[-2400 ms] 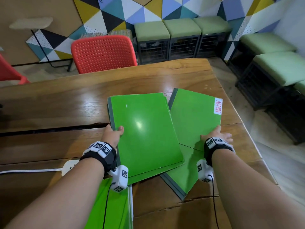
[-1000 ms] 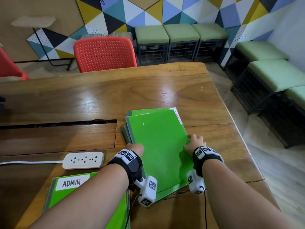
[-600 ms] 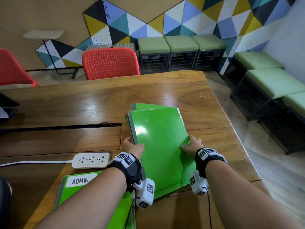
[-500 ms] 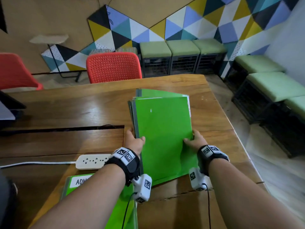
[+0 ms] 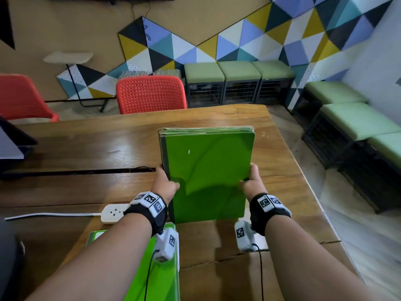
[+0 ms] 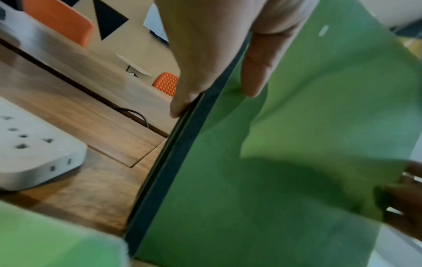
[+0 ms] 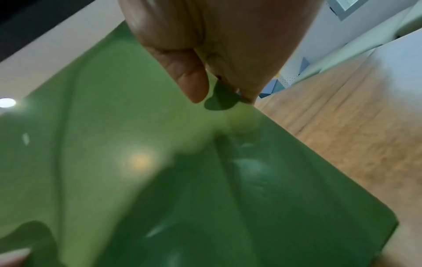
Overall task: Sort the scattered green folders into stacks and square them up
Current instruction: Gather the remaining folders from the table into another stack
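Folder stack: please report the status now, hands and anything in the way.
Left hand and right hand grip the folder stack by its sides. Stack upright on table, top edges even. Power strip beside it, not blocking.

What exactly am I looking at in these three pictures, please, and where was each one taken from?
No machine here: a person wears three cameras, one on the head and one on each wrist. The head view looks down at a wooden table. The left hand and right hand grip the side edges of a stack of green folders, stood on its bottom edge on the table. The left wrist view shows that hand's thumb across the stack's dark spine; the right wrist view shows the other thumb on the glossy cover. A white power strip and another green folder lie nearer the person.
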`<control>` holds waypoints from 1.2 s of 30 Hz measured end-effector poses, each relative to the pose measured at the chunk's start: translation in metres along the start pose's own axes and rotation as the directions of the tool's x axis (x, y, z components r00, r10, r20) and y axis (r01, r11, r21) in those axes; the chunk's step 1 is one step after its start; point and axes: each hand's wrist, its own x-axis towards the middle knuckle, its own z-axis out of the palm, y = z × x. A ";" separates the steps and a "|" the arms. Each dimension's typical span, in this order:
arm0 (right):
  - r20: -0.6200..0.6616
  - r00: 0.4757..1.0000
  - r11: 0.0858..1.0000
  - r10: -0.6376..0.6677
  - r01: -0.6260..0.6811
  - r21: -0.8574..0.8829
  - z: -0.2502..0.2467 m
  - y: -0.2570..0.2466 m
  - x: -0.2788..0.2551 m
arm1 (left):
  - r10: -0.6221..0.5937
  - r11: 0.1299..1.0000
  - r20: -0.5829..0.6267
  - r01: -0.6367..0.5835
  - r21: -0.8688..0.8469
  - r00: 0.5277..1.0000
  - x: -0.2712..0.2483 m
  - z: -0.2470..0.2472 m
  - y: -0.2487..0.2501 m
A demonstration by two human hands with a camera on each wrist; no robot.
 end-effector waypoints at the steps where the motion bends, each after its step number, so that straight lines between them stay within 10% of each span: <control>1: 0.000 1.000 0.999 0.023 -0.023 -0.047 0.000 0.004 -0.003 | -0.021 0.996 0.011 0.020 0.087 1.000 -0.002 0.001 -0.005; 13: -0.107 0.992 0.980 -0.074 0.052 -0.192 -0.005 -0.040 -0.039 | 0.149 0.916 -0.121 -0.091 0.390 0.981 -0.036 -0.023 0.035; 24: 0.184 0.929 0.812 0.321 -0.171 -0.558 0.099 0.034 -0.138 | -0.382 0.588 -0.139 0.357 0.726 0.913 -0.105 -0.113 -0.084; 31: 0.340 0.865 0.702 0.368 -0.019 -0.712 0.157 0.042 -0.182 | -0.483 0.467 -0.187 0.433 0.771 0.855 -0.101 -0.175 -0.188; 36: 0.310 0.833 0.577 0.459 -0.014 -0.817 0.173 0.053 -0.202 | -0.475 0.426 -0.167 0.393 0.815 0.864 -0.158 -0.188 -0.142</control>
